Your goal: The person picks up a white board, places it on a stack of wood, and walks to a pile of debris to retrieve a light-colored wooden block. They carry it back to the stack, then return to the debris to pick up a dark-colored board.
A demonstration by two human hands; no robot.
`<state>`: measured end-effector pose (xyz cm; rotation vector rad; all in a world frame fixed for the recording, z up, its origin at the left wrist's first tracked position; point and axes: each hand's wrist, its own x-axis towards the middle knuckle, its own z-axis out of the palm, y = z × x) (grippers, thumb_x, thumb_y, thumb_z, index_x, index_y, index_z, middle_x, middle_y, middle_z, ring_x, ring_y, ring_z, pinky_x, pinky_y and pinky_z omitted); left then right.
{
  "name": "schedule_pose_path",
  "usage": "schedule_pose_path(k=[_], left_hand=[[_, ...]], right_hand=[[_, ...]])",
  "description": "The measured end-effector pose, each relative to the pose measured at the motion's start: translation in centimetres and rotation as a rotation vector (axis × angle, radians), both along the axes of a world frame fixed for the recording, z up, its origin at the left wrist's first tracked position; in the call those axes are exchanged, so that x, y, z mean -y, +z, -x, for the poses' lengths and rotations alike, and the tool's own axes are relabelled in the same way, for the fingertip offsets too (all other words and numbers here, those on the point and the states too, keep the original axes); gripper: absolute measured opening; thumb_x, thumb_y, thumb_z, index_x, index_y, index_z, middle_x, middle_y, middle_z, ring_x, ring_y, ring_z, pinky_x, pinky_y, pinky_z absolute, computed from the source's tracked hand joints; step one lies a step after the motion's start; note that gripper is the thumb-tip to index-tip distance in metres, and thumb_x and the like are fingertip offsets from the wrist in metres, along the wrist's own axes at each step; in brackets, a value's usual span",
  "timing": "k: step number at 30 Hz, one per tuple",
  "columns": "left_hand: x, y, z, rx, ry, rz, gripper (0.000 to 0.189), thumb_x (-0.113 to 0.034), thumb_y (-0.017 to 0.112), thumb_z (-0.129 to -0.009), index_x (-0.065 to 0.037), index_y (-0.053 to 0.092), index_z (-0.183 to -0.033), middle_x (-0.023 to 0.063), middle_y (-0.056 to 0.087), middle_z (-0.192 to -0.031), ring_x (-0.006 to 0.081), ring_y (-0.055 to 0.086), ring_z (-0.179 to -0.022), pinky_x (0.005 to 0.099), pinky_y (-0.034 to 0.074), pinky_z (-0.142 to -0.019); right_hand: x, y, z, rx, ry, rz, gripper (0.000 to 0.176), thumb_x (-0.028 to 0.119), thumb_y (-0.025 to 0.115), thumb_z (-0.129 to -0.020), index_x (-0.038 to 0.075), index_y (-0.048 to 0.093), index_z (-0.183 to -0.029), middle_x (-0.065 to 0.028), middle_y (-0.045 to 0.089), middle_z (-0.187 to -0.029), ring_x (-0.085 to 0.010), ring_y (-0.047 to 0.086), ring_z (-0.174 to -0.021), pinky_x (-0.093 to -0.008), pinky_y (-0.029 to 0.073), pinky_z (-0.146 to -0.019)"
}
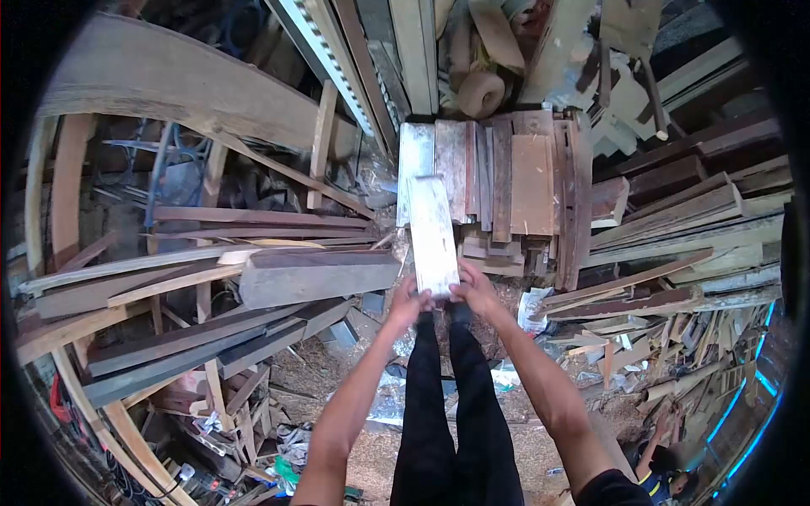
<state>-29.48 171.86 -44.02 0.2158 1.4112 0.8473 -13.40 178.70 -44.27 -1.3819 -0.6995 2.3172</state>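
Note:
A short pale wooden board (434, 236) lies lengthwise in front of me, its face bright with light. My left hand (408, 302) grips the near left corner, and my right hand (475, 290) grips the near right corner, with fingers curled around the end. The board's far end overlaps a stack of wooden planks (531, 181) in this view. Those planks differ in colour, from whitish at the left to reddish brown at the right. Under the stack's near edge, shorter wood blocks (494, 250) show.
Long timbers (321, 278) jut in from the left, close to my left hand. More planks (675, 215) are piled at the right. Wood shavings (363, 455) cover the floor around my legs. Another person (662, 472) is at the lower right.

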Motion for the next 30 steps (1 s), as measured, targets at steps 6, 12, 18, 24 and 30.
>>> schedule_pose_path(k=[6,12,18,24,30], left_hand=[[-6.8,-4.1,4.3,-0.050,-0.019,-0.114,0.044,0.002,0.047,-0.080,0.000,0.031,-0.121,0.0102,0.052,-0.103,0.0114,0.052,-0.060,0.0215,0.041,-0.050],[-11.5,-6.3,7.6,-0.069,-0.039,-0.090,0.041,0.000,0.046,-0.081,0.001,0.032,-0.120,0.0081,0.053,-0.097,0.0100,0.049,-0.060,0.0211,0.040,-0.051],[-13.4,-6.4,9.8,-0.007,-0.123,-0.072,0.041,-0.004,0.047,-0.082,-0.001,0.033,-0.120,0.0057,0.051,-0.099,0.0110,0.050,-0.074,0.0214,0.044,-0.060],[-12.7,-6.6,9.8,-0.127,-0.079,-0.053,0.038,-0.002,0.049,-0.080,0.002,0.040,-0.117,0.0113,0.056,-0.090,0.0114,0.056,-0.064,0.0209,0.044,-0.052],[-11.5,-8.7,10.4,-0.568,-0.304,-0.225,0.036,-0.005,0.053,-0.073,0.003,0.048,-0.108,0.0143,0.056,-0.095,0.0205,0.056,-0.079,0.0292,0.043,-0.072]], right_hand=[[-5.9,-4.7,4.3,-0.001,-0.033,-0.028,0.057,-0.006,0.050,-0.074,0.005,0.027,-0.125,-0.0103,0.048,-0.113,-0.0168,0.051,-0.091,-0.0276,0.046,-0.066],[-9.9,-6.3,8.0,0.048,-0.066,-0.096,0.056,-0.006,0.050,-0.075,0.004,0.026,-0.126,-0.0108,0.047,-0.115,-0.0184,0.051,-0.094,-0.0274,0.048,-0.069],[-11.2,-6.7,9.9,0.083,-0.091,-0.063,0.058,-0.005,0.051,-0.075,0.005,0.025,-0.126,-0.0111,0.046,-0.116,-0.0191,0.050,-0.095,-0.0284,0.049,-0.069],[-9.9,-7.9,10.2,0.150,-0.147,-0.123,0.050,-0.005,0.049,-0.076,-0.001,0.029,-0.122,-0.0166,0.044,-0.115,-0.0226,0.050,-0.096,-0.0297,0.049,-0.071],[-9.1,-9.2,9.2,0.215,-0.074,-0.148,0.036,-0.007,0.041,-0.078,-0.004,0.041,-0.114,-0.0152,0.048,-0.110,-0.0199,0.050,-0.098,-0.0267,0.048,-0.076]])
